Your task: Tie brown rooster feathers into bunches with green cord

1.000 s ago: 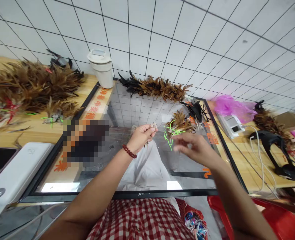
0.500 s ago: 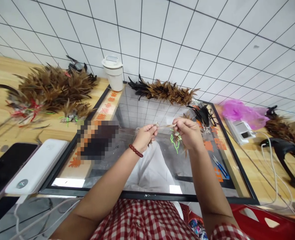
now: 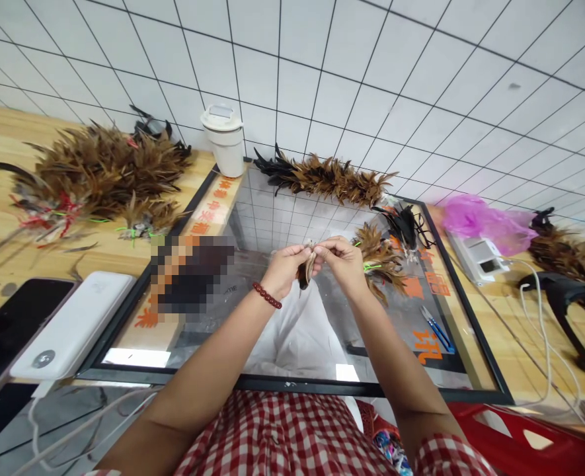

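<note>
Above the glass-topped panel [image 3: 252, 317], my left hand [image 3: 288, 266] and my right hand [image 3: 342, 260] meet with their fingertips close together. Between them is a small bunch of brown and dark feathers [image 3: 303, 272], its tips hanging down and its stem end pinched by both hands. A beaded bracelet circles my left wrist. Just right of my right hand lies a loose pile of brown feathers [image 3: 384, 261] with bright green ties. Behind that is a bundle of black feathers [image 3: 405, 228]. Blue-handled thread snips [image 3: 437, 329] rest on the glass to the right.
A long feather strand [image 3: 332, 178] lies along the wall beside a white lidded cup [image 3: 225, 142]. Left are a big feather heap [image 3: 108, 168], a phone [image 3: 19, 330] and a white power bank [image 3: 74, 330]. Right are a pink plastic bag [image 3: 485, 221], a white device [image 3: 480, 259] and a black stand [image 3: 564, 304].
My right hand has moved left to meet my left hand, having been apart with a thin strand between them. The feather bunch now shows between the fingers; the green-tied pile is uncovered.
</note>
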Demonstrator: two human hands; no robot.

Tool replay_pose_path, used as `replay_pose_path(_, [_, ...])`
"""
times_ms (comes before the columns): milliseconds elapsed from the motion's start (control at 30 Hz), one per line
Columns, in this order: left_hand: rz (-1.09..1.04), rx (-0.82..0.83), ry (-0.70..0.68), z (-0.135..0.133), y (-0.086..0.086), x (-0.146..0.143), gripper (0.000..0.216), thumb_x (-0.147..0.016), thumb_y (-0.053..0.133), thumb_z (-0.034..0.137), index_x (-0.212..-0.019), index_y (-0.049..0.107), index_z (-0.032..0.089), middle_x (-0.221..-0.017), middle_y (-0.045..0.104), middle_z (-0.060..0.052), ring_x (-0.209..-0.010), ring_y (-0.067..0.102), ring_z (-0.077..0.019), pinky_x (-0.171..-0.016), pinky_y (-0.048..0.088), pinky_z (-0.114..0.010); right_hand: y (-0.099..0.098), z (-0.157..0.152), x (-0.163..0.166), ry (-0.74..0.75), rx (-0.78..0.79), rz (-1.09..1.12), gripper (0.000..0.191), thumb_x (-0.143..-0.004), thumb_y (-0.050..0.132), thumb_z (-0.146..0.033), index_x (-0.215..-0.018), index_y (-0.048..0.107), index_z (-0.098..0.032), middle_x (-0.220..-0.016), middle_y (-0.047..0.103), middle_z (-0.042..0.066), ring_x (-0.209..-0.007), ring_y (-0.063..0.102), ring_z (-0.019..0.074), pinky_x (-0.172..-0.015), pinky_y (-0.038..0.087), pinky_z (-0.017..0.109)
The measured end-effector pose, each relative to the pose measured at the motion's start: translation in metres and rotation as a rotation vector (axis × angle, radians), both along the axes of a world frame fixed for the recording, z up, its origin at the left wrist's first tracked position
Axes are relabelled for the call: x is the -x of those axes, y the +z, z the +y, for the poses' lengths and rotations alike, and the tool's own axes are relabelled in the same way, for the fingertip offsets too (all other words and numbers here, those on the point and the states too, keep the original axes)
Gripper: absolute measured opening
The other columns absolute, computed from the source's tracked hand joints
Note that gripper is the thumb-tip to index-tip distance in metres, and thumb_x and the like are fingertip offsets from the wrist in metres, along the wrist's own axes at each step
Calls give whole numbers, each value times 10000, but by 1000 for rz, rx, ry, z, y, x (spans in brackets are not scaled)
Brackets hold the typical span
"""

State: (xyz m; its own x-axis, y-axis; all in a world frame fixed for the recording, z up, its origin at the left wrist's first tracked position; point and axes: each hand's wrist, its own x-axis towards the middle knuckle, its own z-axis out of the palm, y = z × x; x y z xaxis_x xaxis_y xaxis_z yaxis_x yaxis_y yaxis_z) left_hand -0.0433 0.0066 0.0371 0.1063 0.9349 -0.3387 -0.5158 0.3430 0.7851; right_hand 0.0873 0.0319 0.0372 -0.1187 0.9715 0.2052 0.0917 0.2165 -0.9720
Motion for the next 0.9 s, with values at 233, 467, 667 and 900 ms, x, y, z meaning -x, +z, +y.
replay_pose_path(233, [17, -126, -44, 0, -9, -1, 165, -738, 676, 243, -679, 615, 101, -558, 574, -8, -469, 530, -80, -501, 438, -208, -2, 4, -4, -40, 30, 21, 303, -705, 705, -389, -944, 690, -203, -877, 592, 15, -565, 467, 65, -530, 407, 231])
replay_pose_path(467, [118, -166, 13, 1, -10, -3, 165, -742, 674, 256, -682, 621, 111, -526, 534, 17, -452, 482, -55, -471, 383, -181, -8, -1, -15, 47, 275, 187, 355, -689, 716, -434, -920, 682, -166, -564, 503, -52, -497, 388, 64, -485, 324, 215])
replay_pose_path(667, [128, -128, 53, 0, -10, -7, 167, -730, 681, 260, -678, 611, 118, -563, 592, -2, -485, 544, -82, -508, 439, -208, -9, -7, -9, -16, 146, 204, 197, -651, 754, -358, -705, 677, -185, -614, 603, -18, -573, 510, 102, -600, 449, 260])
replay_pose_path(900, [106, -132, -28, -1, -13, -10, 215, -717, 701, 295, -665, 612, 106, -602, 623, -36, -511, 562, -100, -527, 447, -227, -15, -7, -9, -76, -21, 52, 156, -714, 705, -355, -738, 702, -201, -734, 630, 20, -748, 585, 153, -726, 476, 304])
